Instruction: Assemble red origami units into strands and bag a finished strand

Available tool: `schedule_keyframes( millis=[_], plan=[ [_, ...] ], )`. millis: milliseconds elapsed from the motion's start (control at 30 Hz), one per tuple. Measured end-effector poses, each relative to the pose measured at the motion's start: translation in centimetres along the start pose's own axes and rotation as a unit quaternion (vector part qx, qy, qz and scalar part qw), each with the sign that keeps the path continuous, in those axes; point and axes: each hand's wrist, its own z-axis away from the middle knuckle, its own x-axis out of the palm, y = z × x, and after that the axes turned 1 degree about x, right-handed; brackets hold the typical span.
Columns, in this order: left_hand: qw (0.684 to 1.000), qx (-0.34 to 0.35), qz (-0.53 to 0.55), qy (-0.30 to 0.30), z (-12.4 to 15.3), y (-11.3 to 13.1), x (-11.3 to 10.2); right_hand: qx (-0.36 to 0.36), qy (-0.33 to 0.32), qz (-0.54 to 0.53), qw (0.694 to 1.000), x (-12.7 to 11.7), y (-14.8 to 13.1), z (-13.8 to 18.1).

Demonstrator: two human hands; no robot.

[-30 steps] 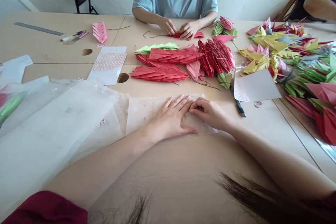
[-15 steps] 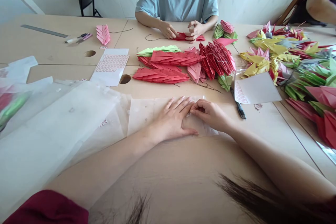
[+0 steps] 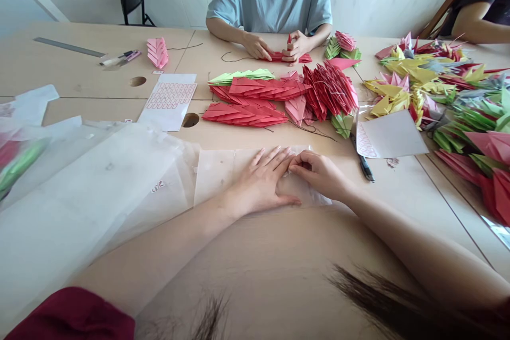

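Note:
My left hand (image 3: 269, 175) lies flat with spread fingers on a translucent plastic bag (image 3: 213, 170), pressing it to the table. Close beside its fingertips, my right hand (image 3: 314, 170) is closed in a pinch over the same bag. A small crumpled bit of plastic shows at the pinching fingertips, and the rest of the grip is hidden by the fingers. Beyond both hands lie bundles of folded red paper (image 3: 245, 115). A black pen (image 3: 364, 167) rests to the right of my right hand, partly beneath a white label sheet (image 3: 392, 135).
Large translucent plastic bags (image 3: 87, 186) spread over the left side. Colourful folded paper pieces (image 3: 458, 101) are heaped on the right. A sticker sheet (image 3: 169, 96) lies near a table hole (image 3: 190, 120). Across the table, a person in a blue shirt (image 3: 274, 5) handles red folded paper.
My hands stay almost still on the plastic bag. Across the table, the person's hand has lifted a red paper tip upright. At the far right, another person's arm has shifted.

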Motion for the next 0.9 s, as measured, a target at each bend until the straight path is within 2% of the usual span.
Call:
schedule_keyframes(
  millis=[433, 700, 900],
  plan=[
    [1.000, 0.002, 0.002, 0.000, 0.02, -0.04, 0.13, -0.008, 0.000, 0.015, 1.000, -0.08, -0.33, 0.10],
    [1.000, 0.004, 0.004, 0.002, -0.02, 0.00, 0.07, -0.041, 0.023, 0.043, 0.998, 0.40, 0.04, 0.21],
    [1.000, -0.003, 0.006, -0.003, -0.08, 0.08, -0.03, -0.033, 0.027, 0.041, 0.998, 0.47, -0.17, 0.32]
  ],
)
